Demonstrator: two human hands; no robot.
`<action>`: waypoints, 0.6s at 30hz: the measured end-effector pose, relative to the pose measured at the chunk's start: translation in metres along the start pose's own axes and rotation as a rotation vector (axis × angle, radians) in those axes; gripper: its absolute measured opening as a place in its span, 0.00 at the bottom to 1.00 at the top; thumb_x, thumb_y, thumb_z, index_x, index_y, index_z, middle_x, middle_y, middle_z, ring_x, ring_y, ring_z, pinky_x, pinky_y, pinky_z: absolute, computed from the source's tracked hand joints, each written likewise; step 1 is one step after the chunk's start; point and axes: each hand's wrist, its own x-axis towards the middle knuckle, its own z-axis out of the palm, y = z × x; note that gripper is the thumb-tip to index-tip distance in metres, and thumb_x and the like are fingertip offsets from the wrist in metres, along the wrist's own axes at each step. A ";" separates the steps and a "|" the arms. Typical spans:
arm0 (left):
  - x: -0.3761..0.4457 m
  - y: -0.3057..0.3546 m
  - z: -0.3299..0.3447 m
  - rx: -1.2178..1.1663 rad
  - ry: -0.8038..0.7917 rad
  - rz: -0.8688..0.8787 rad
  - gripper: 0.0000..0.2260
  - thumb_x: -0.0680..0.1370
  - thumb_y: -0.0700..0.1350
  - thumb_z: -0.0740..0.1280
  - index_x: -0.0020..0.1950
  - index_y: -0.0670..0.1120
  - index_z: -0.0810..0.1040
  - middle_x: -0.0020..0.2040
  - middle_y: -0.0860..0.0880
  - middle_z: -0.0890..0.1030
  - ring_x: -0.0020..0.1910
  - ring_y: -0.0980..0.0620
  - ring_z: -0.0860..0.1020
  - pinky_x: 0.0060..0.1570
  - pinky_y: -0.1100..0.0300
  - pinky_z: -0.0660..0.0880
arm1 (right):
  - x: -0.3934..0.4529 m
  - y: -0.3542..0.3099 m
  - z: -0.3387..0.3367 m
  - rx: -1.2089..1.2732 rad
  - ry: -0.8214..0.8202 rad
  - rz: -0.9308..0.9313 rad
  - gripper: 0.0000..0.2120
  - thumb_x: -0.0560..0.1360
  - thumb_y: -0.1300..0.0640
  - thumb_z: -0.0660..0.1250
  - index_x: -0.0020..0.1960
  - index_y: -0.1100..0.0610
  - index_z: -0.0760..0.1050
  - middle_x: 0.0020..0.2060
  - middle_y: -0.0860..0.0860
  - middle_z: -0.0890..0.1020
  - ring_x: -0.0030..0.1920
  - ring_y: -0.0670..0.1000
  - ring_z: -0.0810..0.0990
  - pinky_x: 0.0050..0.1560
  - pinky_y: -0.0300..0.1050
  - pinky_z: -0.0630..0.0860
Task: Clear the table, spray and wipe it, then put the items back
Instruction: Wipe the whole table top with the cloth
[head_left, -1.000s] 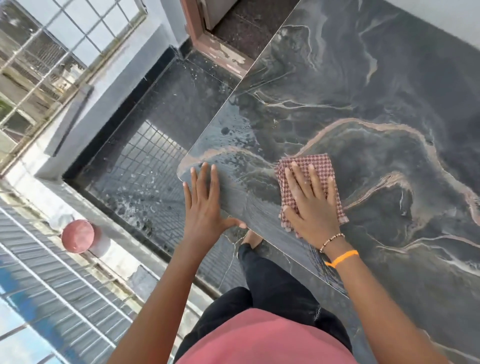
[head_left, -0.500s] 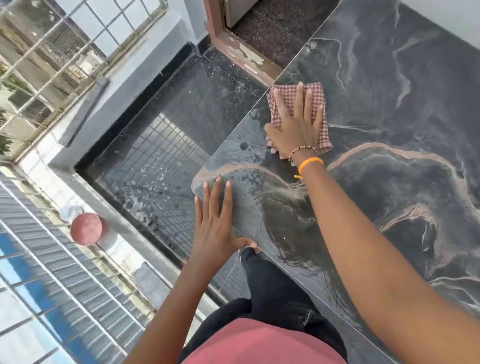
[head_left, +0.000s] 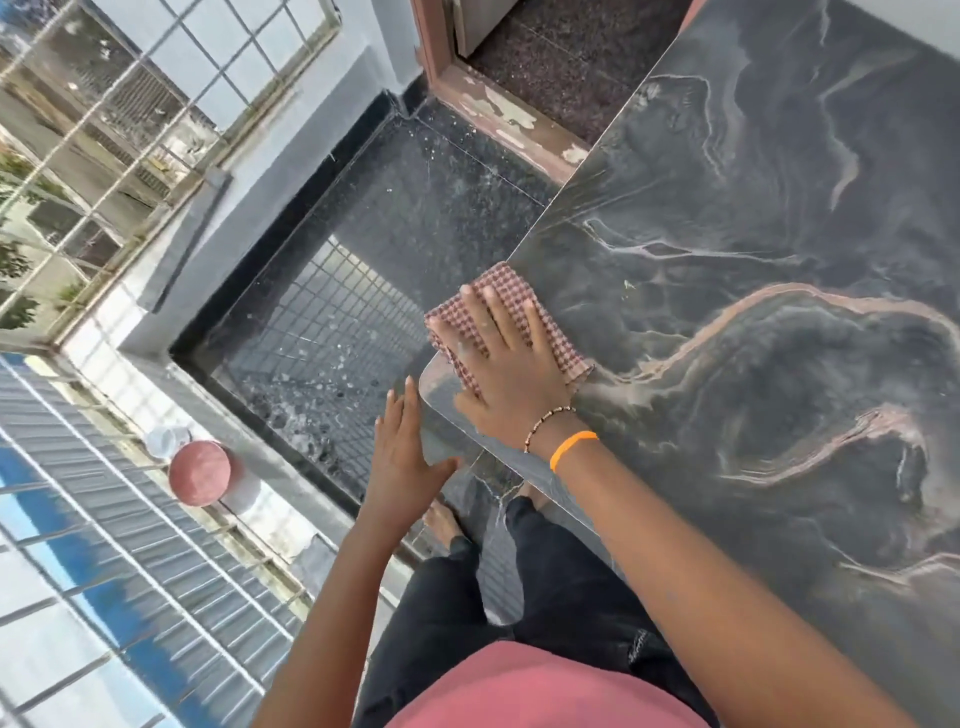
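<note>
Right hand (head_left: 506, 364) lies flat, fingers spread, pressing the cloth (head_left: 498, 325) at the bench (head_left: 753, 260) near-left corner. Cloth: soft, light, limp; likely bunches unless palm-pressed. Left hand (head_left: 402, 457) open, empty.

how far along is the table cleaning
Clearing looks done: the visible dark marble table carries no items. Wiping is in hand: the right hand presses the checked cloth flat at the near corner; the left hand is beside the edge. Putting items back remains.
</note>
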 end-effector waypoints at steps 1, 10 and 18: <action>0.001 -0.006 -0.004 -0.028 -0.023 -0.016 0.43 0.71 0.40 0.71 0.76 0.49 0.44 0.77 0.48 0.49 0.76 0.49 0.44 0.73 0.51 0.49 | -0.009 -0.008 0.004 -0.004 -0.012 -0.031 0.36 0.71 0.45 0.58 0.76 0.45 0.46 0.77 0.54 0.47 0.77 0.56 0.45 0.73 0.62 0.40; 0.021 -0.010 -0.034 -0.170 0.038 0.196 0.31 0.70 0.30 0.64 0.69 0.52 0.67 0.65 0.53 0.71 0.61 0.58 0.69 0.56 0.62 0.67 | -0.086 0.034 0.002 -0.010 -0.001 0.337 0.39 0.69 0.47 0.58 0.75 0.41 0.41 0.77 0.48 0.43 0.77 0.52 0.42 0.74 0.55 0.37; 0.038 -0.024 -0.059 -0.258 -0.138 0.214 0.26 0.73 0.29 0.61 0.65 0.51 0.72 0.62 0.57 0.74 0.60 0.62 0.69 0.43 0.85 0.64 | -0.138 0.010 0.015 0.178 0.192 1.152 0.36 0.68 0.47 0.51 0.76 0.45 0.47 0.77 0.52 0.47 0.77 0.55 0.44 0.74 0.61 0.42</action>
